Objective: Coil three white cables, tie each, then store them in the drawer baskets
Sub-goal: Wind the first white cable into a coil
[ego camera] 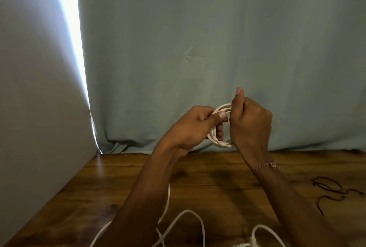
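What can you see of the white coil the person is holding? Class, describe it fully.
The coil is several loops of white cord, smooth and plastic-looking, bunched into a rough ring. It is held upright in the air above the table, in front of the curtain. The left hand grips its left side, thumb across the loops and fingers through the ring. The right hand grips its right side, hiding that part. No tie shows on it.
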`<state>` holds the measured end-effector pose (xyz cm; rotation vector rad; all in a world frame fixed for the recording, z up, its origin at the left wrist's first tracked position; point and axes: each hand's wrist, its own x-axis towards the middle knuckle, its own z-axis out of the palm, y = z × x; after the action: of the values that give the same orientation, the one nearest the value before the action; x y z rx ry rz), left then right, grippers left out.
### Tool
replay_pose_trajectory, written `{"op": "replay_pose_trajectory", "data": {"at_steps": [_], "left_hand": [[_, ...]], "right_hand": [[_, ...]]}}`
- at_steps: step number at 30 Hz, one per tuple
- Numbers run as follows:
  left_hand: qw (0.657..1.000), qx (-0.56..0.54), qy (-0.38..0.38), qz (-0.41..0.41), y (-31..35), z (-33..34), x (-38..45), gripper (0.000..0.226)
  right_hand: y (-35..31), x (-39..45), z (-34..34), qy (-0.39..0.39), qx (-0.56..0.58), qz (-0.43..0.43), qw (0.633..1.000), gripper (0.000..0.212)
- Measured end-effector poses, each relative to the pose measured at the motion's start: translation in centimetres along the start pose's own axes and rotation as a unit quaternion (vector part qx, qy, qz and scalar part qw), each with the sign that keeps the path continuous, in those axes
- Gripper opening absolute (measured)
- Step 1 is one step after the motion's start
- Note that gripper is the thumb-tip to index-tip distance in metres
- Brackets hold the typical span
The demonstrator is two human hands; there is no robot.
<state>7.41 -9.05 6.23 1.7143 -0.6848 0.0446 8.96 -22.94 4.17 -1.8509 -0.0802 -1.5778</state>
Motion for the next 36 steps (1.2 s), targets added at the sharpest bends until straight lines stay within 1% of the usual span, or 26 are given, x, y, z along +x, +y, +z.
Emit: {"op": "replay_pose_trajectory", "data": {"at_steps": [4,9,13,18,20,21,23,24,26,27,28,29,31,33,34,36], "left_hand": [[0.992,-0.124,-0.02,-0.031,0.2,0.4,-0.1,0.027],[0.975,-0.218,-0.012,-0.039,0.1,0.7,0.0,0.026],[0.963,-0.266,-0.018,-0.03,0.1,0.8,0.1,0.027],[0.945,-0.324,-0.041,-0.018,0.0,0.9,0.1,0.026],[0.945,-0.326,-0.037,-0.022,0.0,0.8,0.1,0.028],[0.948,-0.316,-0.029,-0.023,-0.1,0.8,0.3,0.03],[0.958,-0.284,0.004,-0.03,-0.2,0.7,0.5,0.035],[0.961,-0.272,0.022,-0.036,-0.2,0.6,0.5,0.038],[0.962,-0.264,0.042,-0.048,-0.1,0.1,0.5,0.041],[0.962,-0.265,0.044,-0.053,0.0,-0.2,0.4,0.042],[0.961,-0.267,0.043,-0.057,0.0,-0.4,0.4,0.043],[0.96,-0.269,0.041,-0.059,0.2,-0.5,0.3,0.045],[0.962,-0.262,0.044,-0.058,0.4,-0.3,0.3,0.046],[0.97,-0.229,0.068,-0.049,0.5,0.0,0.4,0.046],[0.972,-0.213,0.082,-0.046,0.4,0.0,0.4,0.046],[0.974,-0.193,0.109,-0.047,0.3,-0.3,0.4,0.046]], "right_hand": [[-0.3,-0.1,0.4,-0.007,0.02,0.028,0.999,0.059],[-0.7,-0.1,0.0,-0.016,0.082,0.034,0.996,0.062],[-1.2,0.1,-0.3,-0.046,0.113,0.046,0.991,0.06],[-1.6,0.4,-0.9,-0.063,0.144,0.054,0.986,0.062],[-1.6,0.6,-1.2,-0.095,0.156,0.064,0.981,0.064],[-1.6,0.7,-1.3,-0.124,0.164,0.074,0.976,0.064],[-1.6,1.0,-1.7,-0.215,0.177,0.116,0.953,0.058],[-1.5,1.3,-1.9,-0.269,0.193,0.15,0.931,0.052],[-1.4,2.0,-2.5,-0.36,0.266,0.238,0.862,0.039],[-1.3,2.3,-2.7,-0.384,0.305,0.276,0.827,0.033],[-1.2,2.5,-2.8,-0.389,0.33,0.302,0.805,0.029],[-1.1,2.6,-2.8,-0.381,0.339,0.319,0.799,0.026],[-1.0,2.3,-2.6,-0.353,0.346,0.338,0.801,0.02],[-1.1,1.8,-2.3,-0.347,0.335,0.341,0.807,0.023],[-1.3,1.7,-2.3,-0.351,0.329,0.342,0.807,0.031],[-1.5,2.0,-2.5,-0.368,0.318,0.341,0.805,0.057]]}}
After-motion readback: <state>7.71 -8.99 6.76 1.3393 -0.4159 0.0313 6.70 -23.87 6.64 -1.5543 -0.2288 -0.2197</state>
